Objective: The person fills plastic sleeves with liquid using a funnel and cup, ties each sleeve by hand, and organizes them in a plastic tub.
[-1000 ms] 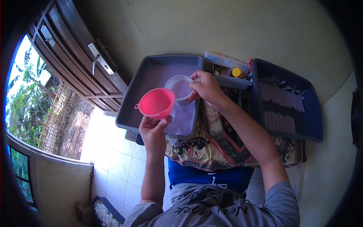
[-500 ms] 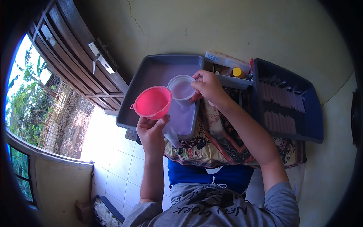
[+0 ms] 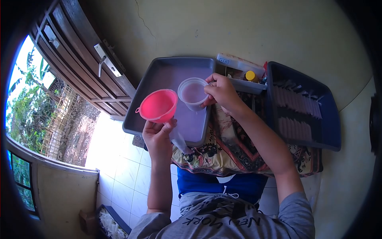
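Observation:
My left hand is closed under a pink funnel, its fingers wrapped round the spout. A thin clear plastic bag hangs below the funnel, slanting over the tray's near edge. In my right hand is a clear plastic cup, gripped by its rim. Pale pinkish-purple liquid shows inside it. The cup is just right of the funnel, with a small gap between them. Both are above a grey tray holding liquid of the same colour.
A dark blue tray on the right holds rows of filled purple packets. Between the trays stands a white box with a yellow-capped bottle. Patterned cloth covers the table. A wooden door stands ajar at left.
The cup has shifted slightly right and is a little farther from the funnel. My left hand has moved the funnel slightly left and up.

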`<state>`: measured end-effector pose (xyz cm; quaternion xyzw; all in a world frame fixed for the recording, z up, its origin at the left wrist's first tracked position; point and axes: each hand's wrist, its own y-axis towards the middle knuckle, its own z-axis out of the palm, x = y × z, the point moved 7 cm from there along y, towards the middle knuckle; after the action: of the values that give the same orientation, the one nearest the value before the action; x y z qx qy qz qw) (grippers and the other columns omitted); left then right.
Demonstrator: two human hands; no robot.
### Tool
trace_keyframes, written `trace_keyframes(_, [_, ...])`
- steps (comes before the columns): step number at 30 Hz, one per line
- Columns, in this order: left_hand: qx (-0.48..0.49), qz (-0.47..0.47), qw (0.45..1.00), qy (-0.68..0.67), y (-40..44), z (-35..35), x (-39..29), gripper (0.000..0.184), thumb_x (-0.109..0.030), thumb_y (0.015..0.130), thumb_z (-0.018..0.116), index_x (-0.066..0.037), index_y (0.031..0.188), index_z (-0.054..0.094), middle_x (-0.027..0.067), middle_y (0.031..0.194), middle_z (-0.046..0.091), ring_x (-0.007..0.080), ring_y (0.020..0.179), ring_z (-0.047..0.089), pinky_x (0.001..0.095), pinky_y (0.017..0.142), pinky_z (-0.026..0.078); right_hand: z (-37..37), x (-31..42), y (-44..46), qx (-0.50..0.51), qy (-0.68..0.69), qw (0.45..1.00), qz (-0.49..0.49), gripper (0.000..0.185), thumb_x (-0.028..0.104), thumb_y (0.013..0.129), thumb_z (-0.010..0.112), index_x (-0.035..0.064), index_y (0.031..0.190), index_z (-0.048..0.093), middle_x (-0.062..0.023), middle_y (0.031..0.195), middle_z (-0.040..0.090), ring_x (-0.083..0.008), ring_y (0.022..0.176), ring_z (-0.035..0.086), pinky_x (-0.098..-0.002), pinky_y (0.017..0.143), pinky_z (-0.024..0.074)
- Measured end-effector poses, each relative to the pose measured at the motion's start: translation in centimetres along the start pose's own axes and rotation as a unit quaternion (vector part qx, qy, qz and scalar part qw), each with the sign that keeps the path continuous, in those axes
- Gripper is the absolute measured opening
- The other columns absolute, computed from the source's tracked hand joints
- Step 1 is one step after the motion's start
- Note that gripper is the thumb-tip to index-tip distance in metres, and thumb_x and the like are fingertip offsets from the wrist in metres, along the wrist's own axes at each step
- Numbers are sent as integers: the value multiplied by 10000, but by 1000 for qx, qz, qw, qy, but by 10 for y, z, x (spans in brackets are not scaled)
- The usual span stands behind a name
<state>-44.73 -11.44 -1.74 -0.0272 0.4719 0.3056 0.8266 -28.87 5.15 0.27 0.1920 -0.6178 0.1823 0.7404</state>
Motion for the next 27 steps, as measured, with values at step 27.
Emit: trace_keyframes(27, [1,-10,1000,1,1,3,3,366,41,786,674,47,1119,524,161,956,664,222,863,666,315,807,543,-3,-1,-2,10,-12,1000,4,254,-23,757,547,-107,986,478,-108,649,553,-216,491,624,-333,477,562])
